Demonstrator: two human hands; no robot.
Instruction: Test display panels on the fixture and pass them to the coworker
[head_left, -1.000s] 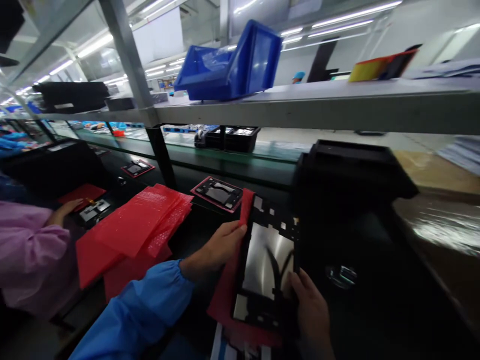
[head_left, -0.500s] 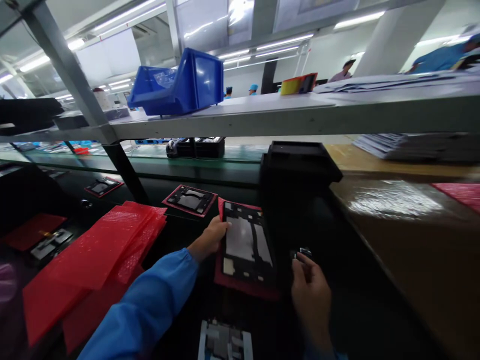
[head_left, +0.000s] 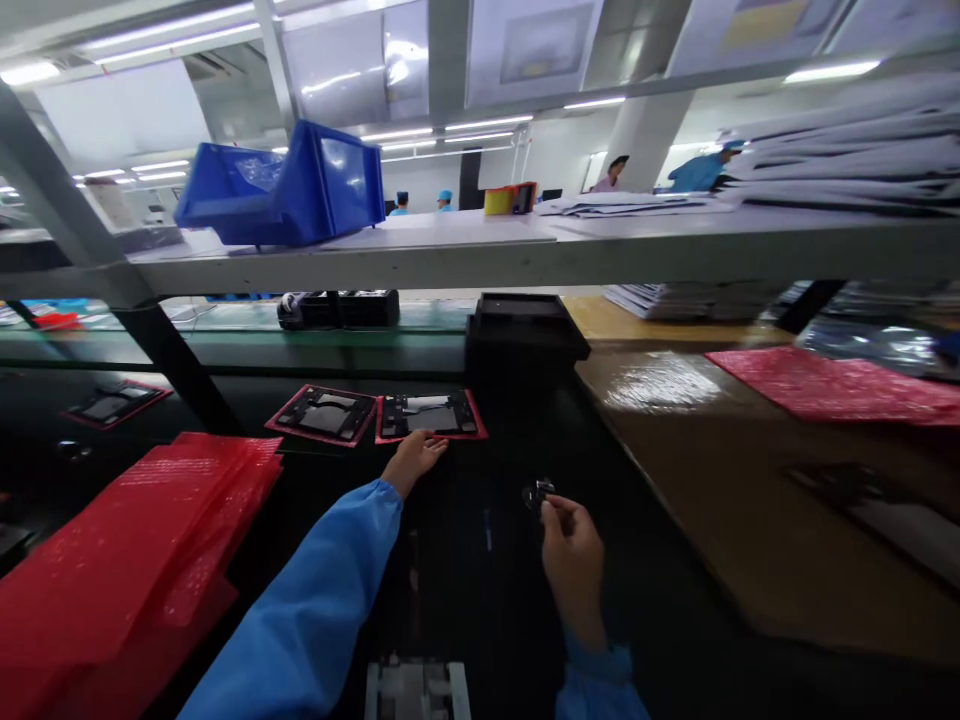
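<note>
The dark worktop [head_left: 480, 610] fills the lower middle of the frame, with a pile of red sheets [head_left: 142, 550] at lower left. Near the centre, a black-framed panel [head_left: 435, 412] lies flat on a red sheet [head_left: 475, 418], its long axis running left to right and its short ends facing the frame's sides. A similar panel [head_left: 322, 412] lies just beside it on the left, slanting slightly down to the right. The right hand [head_left: 574, 545], right of centre, points up and leftward, thumb and fingertips pinched on a small shiny part [head_left: 537, 492]. The left hand [head_left: 412, 460] reaches up and rightward, fingers loosely spread, overlapping the panel's lower edge; contact is unclear.
</note>
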